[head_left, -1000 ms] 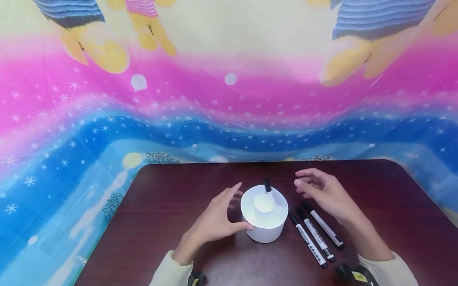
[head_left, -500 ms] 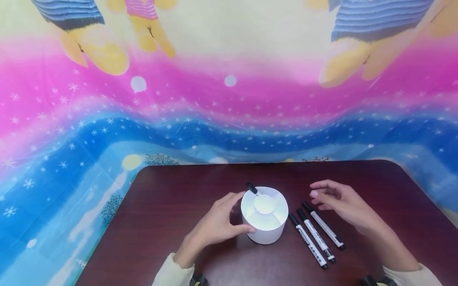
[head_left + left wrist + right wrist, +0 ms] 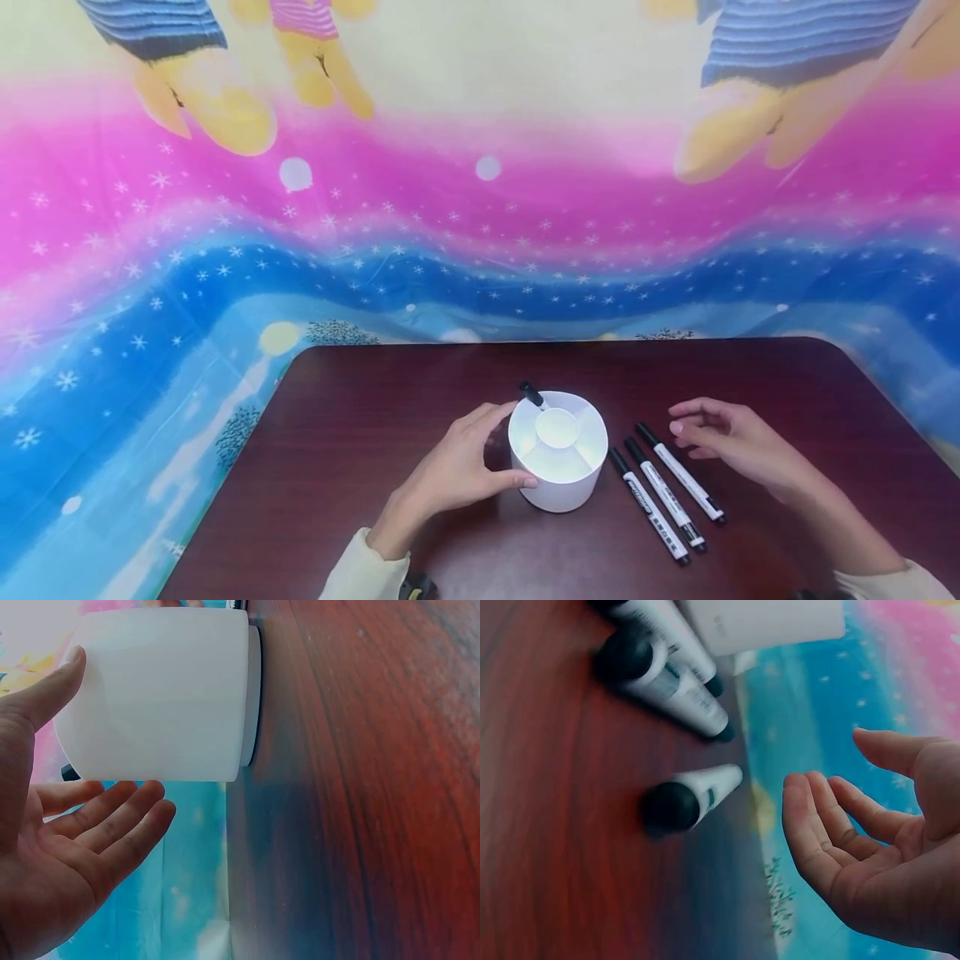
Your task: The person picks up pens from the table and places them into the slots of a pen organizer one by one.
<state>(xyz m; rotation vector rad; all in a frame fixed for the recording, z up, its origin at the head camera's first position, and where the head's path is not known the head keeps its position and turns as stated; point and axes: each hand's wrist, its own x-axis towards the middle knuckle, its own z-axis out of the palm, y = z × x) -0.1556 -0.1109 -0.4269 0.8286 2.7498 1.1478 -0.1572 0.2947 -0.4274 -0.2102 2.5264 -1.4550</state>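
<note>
A white round pen holder [image 3: 561, 493] with compartments around a central cup stands upright on the table. One black-capped marker [image 3: 531, 394] leans in its back-left compartment. My left hand [image 3: 459, 460] is at the holder's left side, thumb against the front wall and index finger at the back-left rim. In the left wrist view, the other fingers stretch out beside the holder wall [image 3: 157, 697]. To the right of three markers, my right hand [image 3: 738, 437] hovers with loosely bent fingers, holding nothing. Those black-and-white markers [image 3: 666, 493] lie side by side, slanted, right of the holder.
The dark red-brown table [image 3: 360, 400] has rounded far corners. Behind it hangs a printed cloth [image 3: 450, 225] in pink and blue with snowflakes.
The holder has turned, carrying its marker from the back to the back left. My right hand has moved right and nearer, away from the holder; my left index finger has come to the rim.
</note>
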